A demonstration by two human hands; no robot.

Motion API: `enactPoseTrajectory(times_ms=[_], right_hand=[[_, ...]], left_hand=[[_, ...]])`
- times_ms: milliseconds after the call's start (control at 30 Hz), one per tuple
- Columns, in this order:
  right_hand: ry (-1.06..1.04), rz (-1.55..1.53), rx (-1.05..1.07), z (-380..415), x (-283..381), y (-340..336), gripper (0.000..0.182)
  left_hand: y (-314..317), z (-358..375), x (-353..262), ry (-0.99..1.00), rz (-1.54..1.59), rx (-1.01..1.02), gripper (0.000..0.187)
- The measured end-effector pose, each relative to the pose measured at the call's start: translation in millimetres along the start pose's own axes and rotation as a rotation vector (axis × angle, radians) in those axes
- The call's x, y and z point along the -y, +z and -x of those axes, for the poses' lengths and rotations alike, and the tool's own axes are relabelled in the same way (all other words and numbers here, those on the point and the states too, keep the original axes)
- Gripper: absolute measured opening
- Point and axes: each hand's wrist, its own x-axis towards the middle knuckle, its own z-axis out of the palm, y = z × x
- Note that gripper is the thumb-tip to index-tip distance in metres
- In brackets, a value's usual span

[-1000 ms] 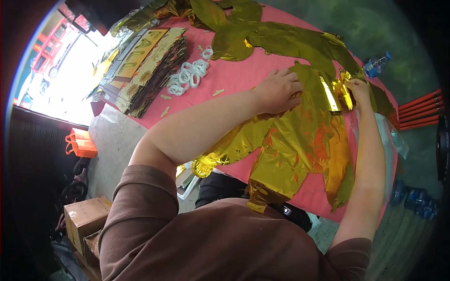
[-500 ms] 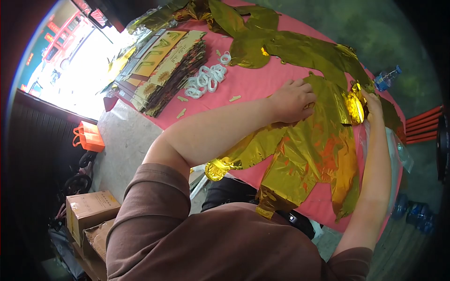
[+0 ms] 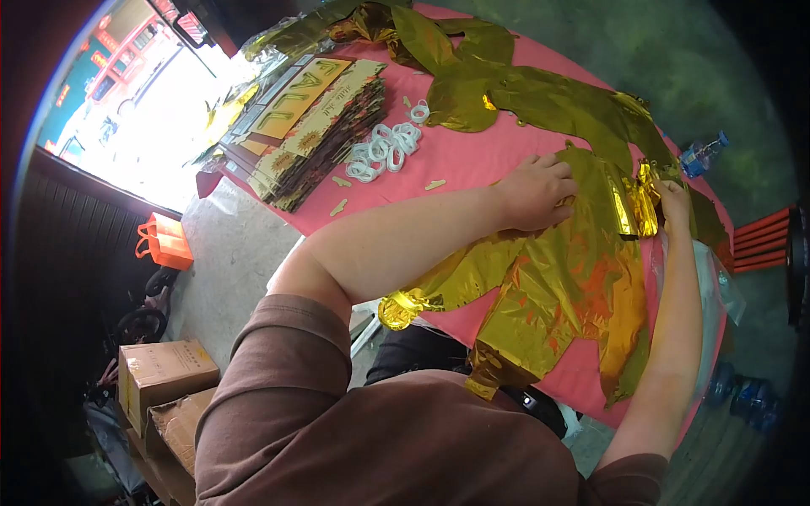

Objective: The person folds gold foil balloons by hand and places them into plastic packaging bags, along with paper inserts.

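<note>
A flat, uninflated gold foil balloon (image 3: 548, 274) lies across the pink-covered table in front of me, wrinkled and with orange reflections. My left hand (image 3: 537, 194) is on its upper part, fingers curled down against the foil; their tips are partly hidden. At the balloon's right edge, my right hand (image 3: 674, 205) pinches a bunched, shiny fold (image 3: 646, 202) of the foil between thumb and fingers. Beyond both hands, more flat gold foil balloons (image 3: 557, 101) spread over the far side of the table.
A stack of printed "FALL" cards (image 3: 316, 118) stands at the table's far left, beside coiled white ribbons (image 3: 384, 150) and small pale strips (image 3: 339, 207). A plastic bottle (image 3: 702, 155) is at the right edge. Cardboard boxes (image 3: 164, 371) and an orange bag (image 3: 164, 242) are lower left.
The gold fold by my right hand has gone from a rounded bunch to a narrower, more upright crease. My right hand has shifted slightly downward; my left hand stays on the foil. The view has shifted a little.
</note>
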Motion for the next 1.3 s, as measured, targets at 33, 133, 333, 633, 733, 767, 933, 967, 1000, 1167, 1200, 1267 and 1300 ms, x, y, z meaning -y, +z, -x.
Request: enactPoseTrajectory(times_ms=[33, 133, 333, 633, 733, 767, 933, 967, 1000, 1167, 1200, 1267, 1300], right_hand=[[-0.074, 0.157, -0.019, 0.9, -0.2, 0.3, 0.017], [-0.327, 0.696, -0.055, 23.1, 21.6, 9.8, 0.016], [-0.577, 1.073, -0.161, 51.7, 43.1, 36.5, 0.015], [-0.436, 1.159, -0.14, 36.9, 40.8, 32.3, 0.017], [-0.32, 1.026, -0.116, 18.8, 25.5, 15.7, 0.017], [-0.323, 0.935, -0.139, 5.8, 9.9, 6.6, 0.017], [0.007, 0.28, -0.118, -20.6, -16.6, -23.4, 0.022], [0.095, 0.157, -0.045, -22.9, -18.3, -28.7, 0.022], [0.093, 0.159, -0.047, -21.3, -19.9, -28.0, 0.022], [-0.244, 0.726, -0.138, 5.2, -0.6, -4.8, 0.038], [-0.365, 0.815, -0.162, 15.4, 7.9, 0.9, 0.043], [-0.386, 0.837, -0.145, 27.3, 22.0, 7.3, 0.047], [-0.261, 0.989, -0.092, 38.6, 39.1, 11.4, 0.041]], left_hand=[[-0.6, -0.1, 0.0, 0.0, 0.001, 0.002, 0.029], [-1.0, -0.9, -0.7, -0.012, 0.01, 0.022, 0.028], [0.1, -0.8, -0.2, -0.01, 0.0, 0.008, 0.028], [-3.1, -0.7, -1.7, -0.012, 0.009, 0.016, 0.028], [-3.2, -0.4, -0.9, -0.011, -0.004, 0.036, 0.028], [-1.8, -0.1, -0.4, -0.003, 0.001, 0.01, 0.027], [-1.8, -0.9, 0.2, -0.007, -0.004, 0.01, 0.026], [-1.6, -0.6, 0.0, -0.01, -0.007, 0.005, 0.026], [-1.1, -0.6, -0.6, -0.011, -0.008, 0.001, 0.026], [-1.2, 0.6, -0.5, 0.009, -0.014, -0.025, 0.025], [-1.1, 0.6, -0.5, 0.017, -0.019, -0.048, 0.024], [-0.8, 0.4, 0.1, 0.024, -0.023, -0.045, 0.024], [-1.1, 0.0, 0.5, 0.029, -0.027, -0.043, 0.024]])
